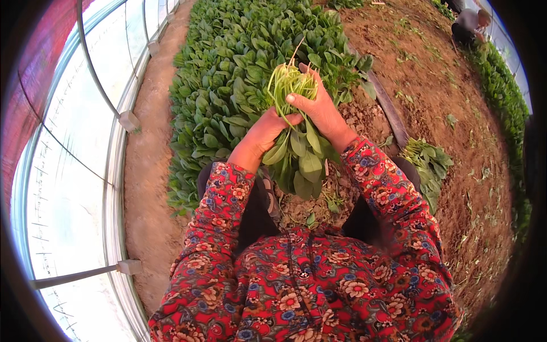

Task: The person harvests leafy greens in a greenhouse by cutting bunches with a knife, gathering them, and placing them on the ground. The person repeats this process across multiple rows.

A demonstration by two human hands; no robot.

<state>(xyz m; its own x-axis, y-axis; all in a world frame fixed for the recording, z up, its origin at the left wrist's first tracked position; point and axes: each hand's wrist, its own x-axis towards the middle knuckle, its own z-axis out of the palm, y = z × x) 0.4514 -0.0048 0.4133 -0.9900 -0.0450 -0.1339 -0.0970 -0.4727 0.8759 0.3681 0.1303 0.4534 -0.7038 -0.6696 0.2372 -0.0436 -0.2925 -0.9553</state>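
Observation:
A bunch of spinach (301, 145) hangs between my two hands, its pale stems and thin roots pointing up and away and its broad leaves drooping towards me. My left hand (268, 131) grips the stems from the left, thumb lying across them. On the right side my right hand (319, 104) curls around the stem ends near the roots, with thumb on top. Some of its fingers are hidden behind the stems. Just beyond the bunch grows a dense bed of spinach plants (230, 64).
A heap of cut spinach (427, 166) lies by my right knee. Bare soil (474, 188) with scattered leaves stretches right of a long dark strip (389, 107). Plastic greenhouse sheeting (72, 171) with concrete-footed poles runs along the left. Another person (468, 28) crouches far right near more plants.

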